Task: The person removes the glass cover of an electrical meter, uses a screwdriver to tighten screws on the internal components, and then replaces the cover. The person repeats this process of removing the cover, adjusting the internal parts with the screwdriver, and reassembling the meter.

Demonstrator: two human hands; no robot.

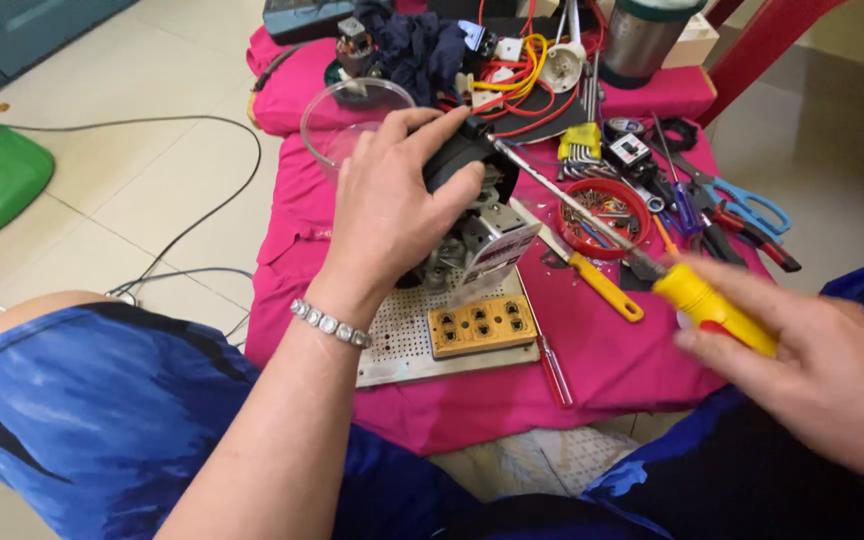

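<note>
Two hands engaged, one workpiece.

**A:** Left hand (392,205) clamped over the black-and-grey metal motor assembly (472,225), which stands on a white perforated board (402,340) near the middle of the pink-covered table (602,350). Right hand (812,360) closed round the yellow plastic handle of a long steel-shafted screwdriver (592,215); tip at the motor's top, just beside the left fingertips (452,122).

**B:** Risk noted?

**A:** Tip slip, in my judgement. Shaft runs long and slanted, so a skewed push could cam it out of the fastener toward those fingertips. Right hand is blurred; exact grip angle cannot be told.

**B:** Secondary?

**A:** Motor sits on the board unclamped, held by palm alone. It could tilt and knock the small orange terminal block (482,325) beside it. Red round plastic bowl of small parts (602,215) lies under the shaft; a dropped screw could scatter or be lost among the loose tools at the far right edge.
</note>
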